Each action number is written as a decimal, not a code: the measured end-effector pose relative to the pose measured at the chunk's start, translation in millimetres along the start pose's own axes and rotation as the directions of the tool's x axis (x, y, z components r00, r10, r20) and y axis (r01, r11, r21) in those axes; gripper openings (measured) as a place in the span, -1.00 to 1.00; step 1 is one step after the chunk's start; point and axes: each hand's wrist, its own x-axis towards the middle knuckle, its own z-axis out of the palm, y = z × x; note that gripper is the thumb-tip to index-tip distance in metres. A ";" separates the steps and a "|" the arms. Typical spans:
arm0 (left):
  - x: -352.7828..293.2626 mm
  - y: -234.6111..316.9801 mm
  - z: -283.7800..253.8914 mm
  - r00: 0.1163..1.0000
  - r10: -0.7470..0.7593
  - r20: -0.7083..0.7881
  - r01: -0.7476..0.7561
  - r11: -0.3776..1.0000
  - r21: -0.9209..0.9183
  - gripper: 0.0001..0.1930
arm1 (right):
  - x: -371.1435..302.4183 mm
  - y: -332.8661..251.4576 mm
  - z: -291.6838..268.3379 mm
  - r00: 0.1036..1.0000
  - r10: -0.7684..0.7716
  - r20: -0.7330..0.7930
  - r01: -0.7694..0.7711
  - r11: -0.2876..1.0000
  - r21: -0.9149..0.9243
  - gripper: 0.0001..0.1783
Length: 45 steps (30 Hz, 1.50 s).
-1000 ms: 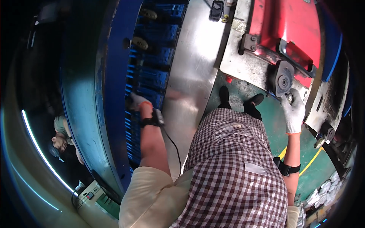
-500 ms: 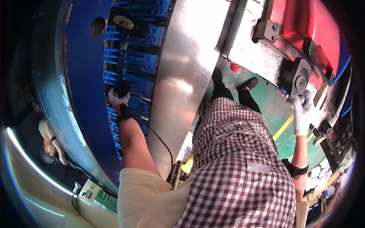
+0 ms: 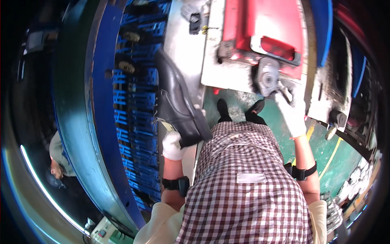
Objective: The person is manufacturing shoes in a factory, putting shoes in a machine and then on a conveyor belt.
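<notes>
My left hand point(image 3: 172, 145), in a white glove, grips a black leather boot point(image 3: 176, 101) near its heel end. The boot is tilted, its toe pointing away from me and its sole toward the right. My right hand point(image 3: 292, 112), also gloved, reaches up to a grey rounded machine part point(image 3: 269, 76) below a red machine cover point(image 3: 270, 24). Its fingers are curled at the lower edge of that part. What lies between them, if anything, is blurred.
Left of the boot runs a rack of blue slats point(image 3: 138, 118) holding dark items, bordered by a blue panel point(image 3: 105, 118). A metal surface point(image 3: 183, 44) lies behind the boot. Another person point(image 3: 61, 156) is at far left. Dark items point(image 3: 337, 118) stand at the right.
My left hand has come out of the blue rack toward me, now with the black boot in it. The view has turned rightward; my right hand stays at the grey machine part.
</notes>
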 end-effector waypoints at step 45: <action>203.7 -78.1 560.9 0.285 0.504 0.815 -0.955 0.225 0.194 -0.47 | 147.7 13.1 -277.4 0.854 -0.146 -0.500 -0.321 0.608 -0.726 -0.17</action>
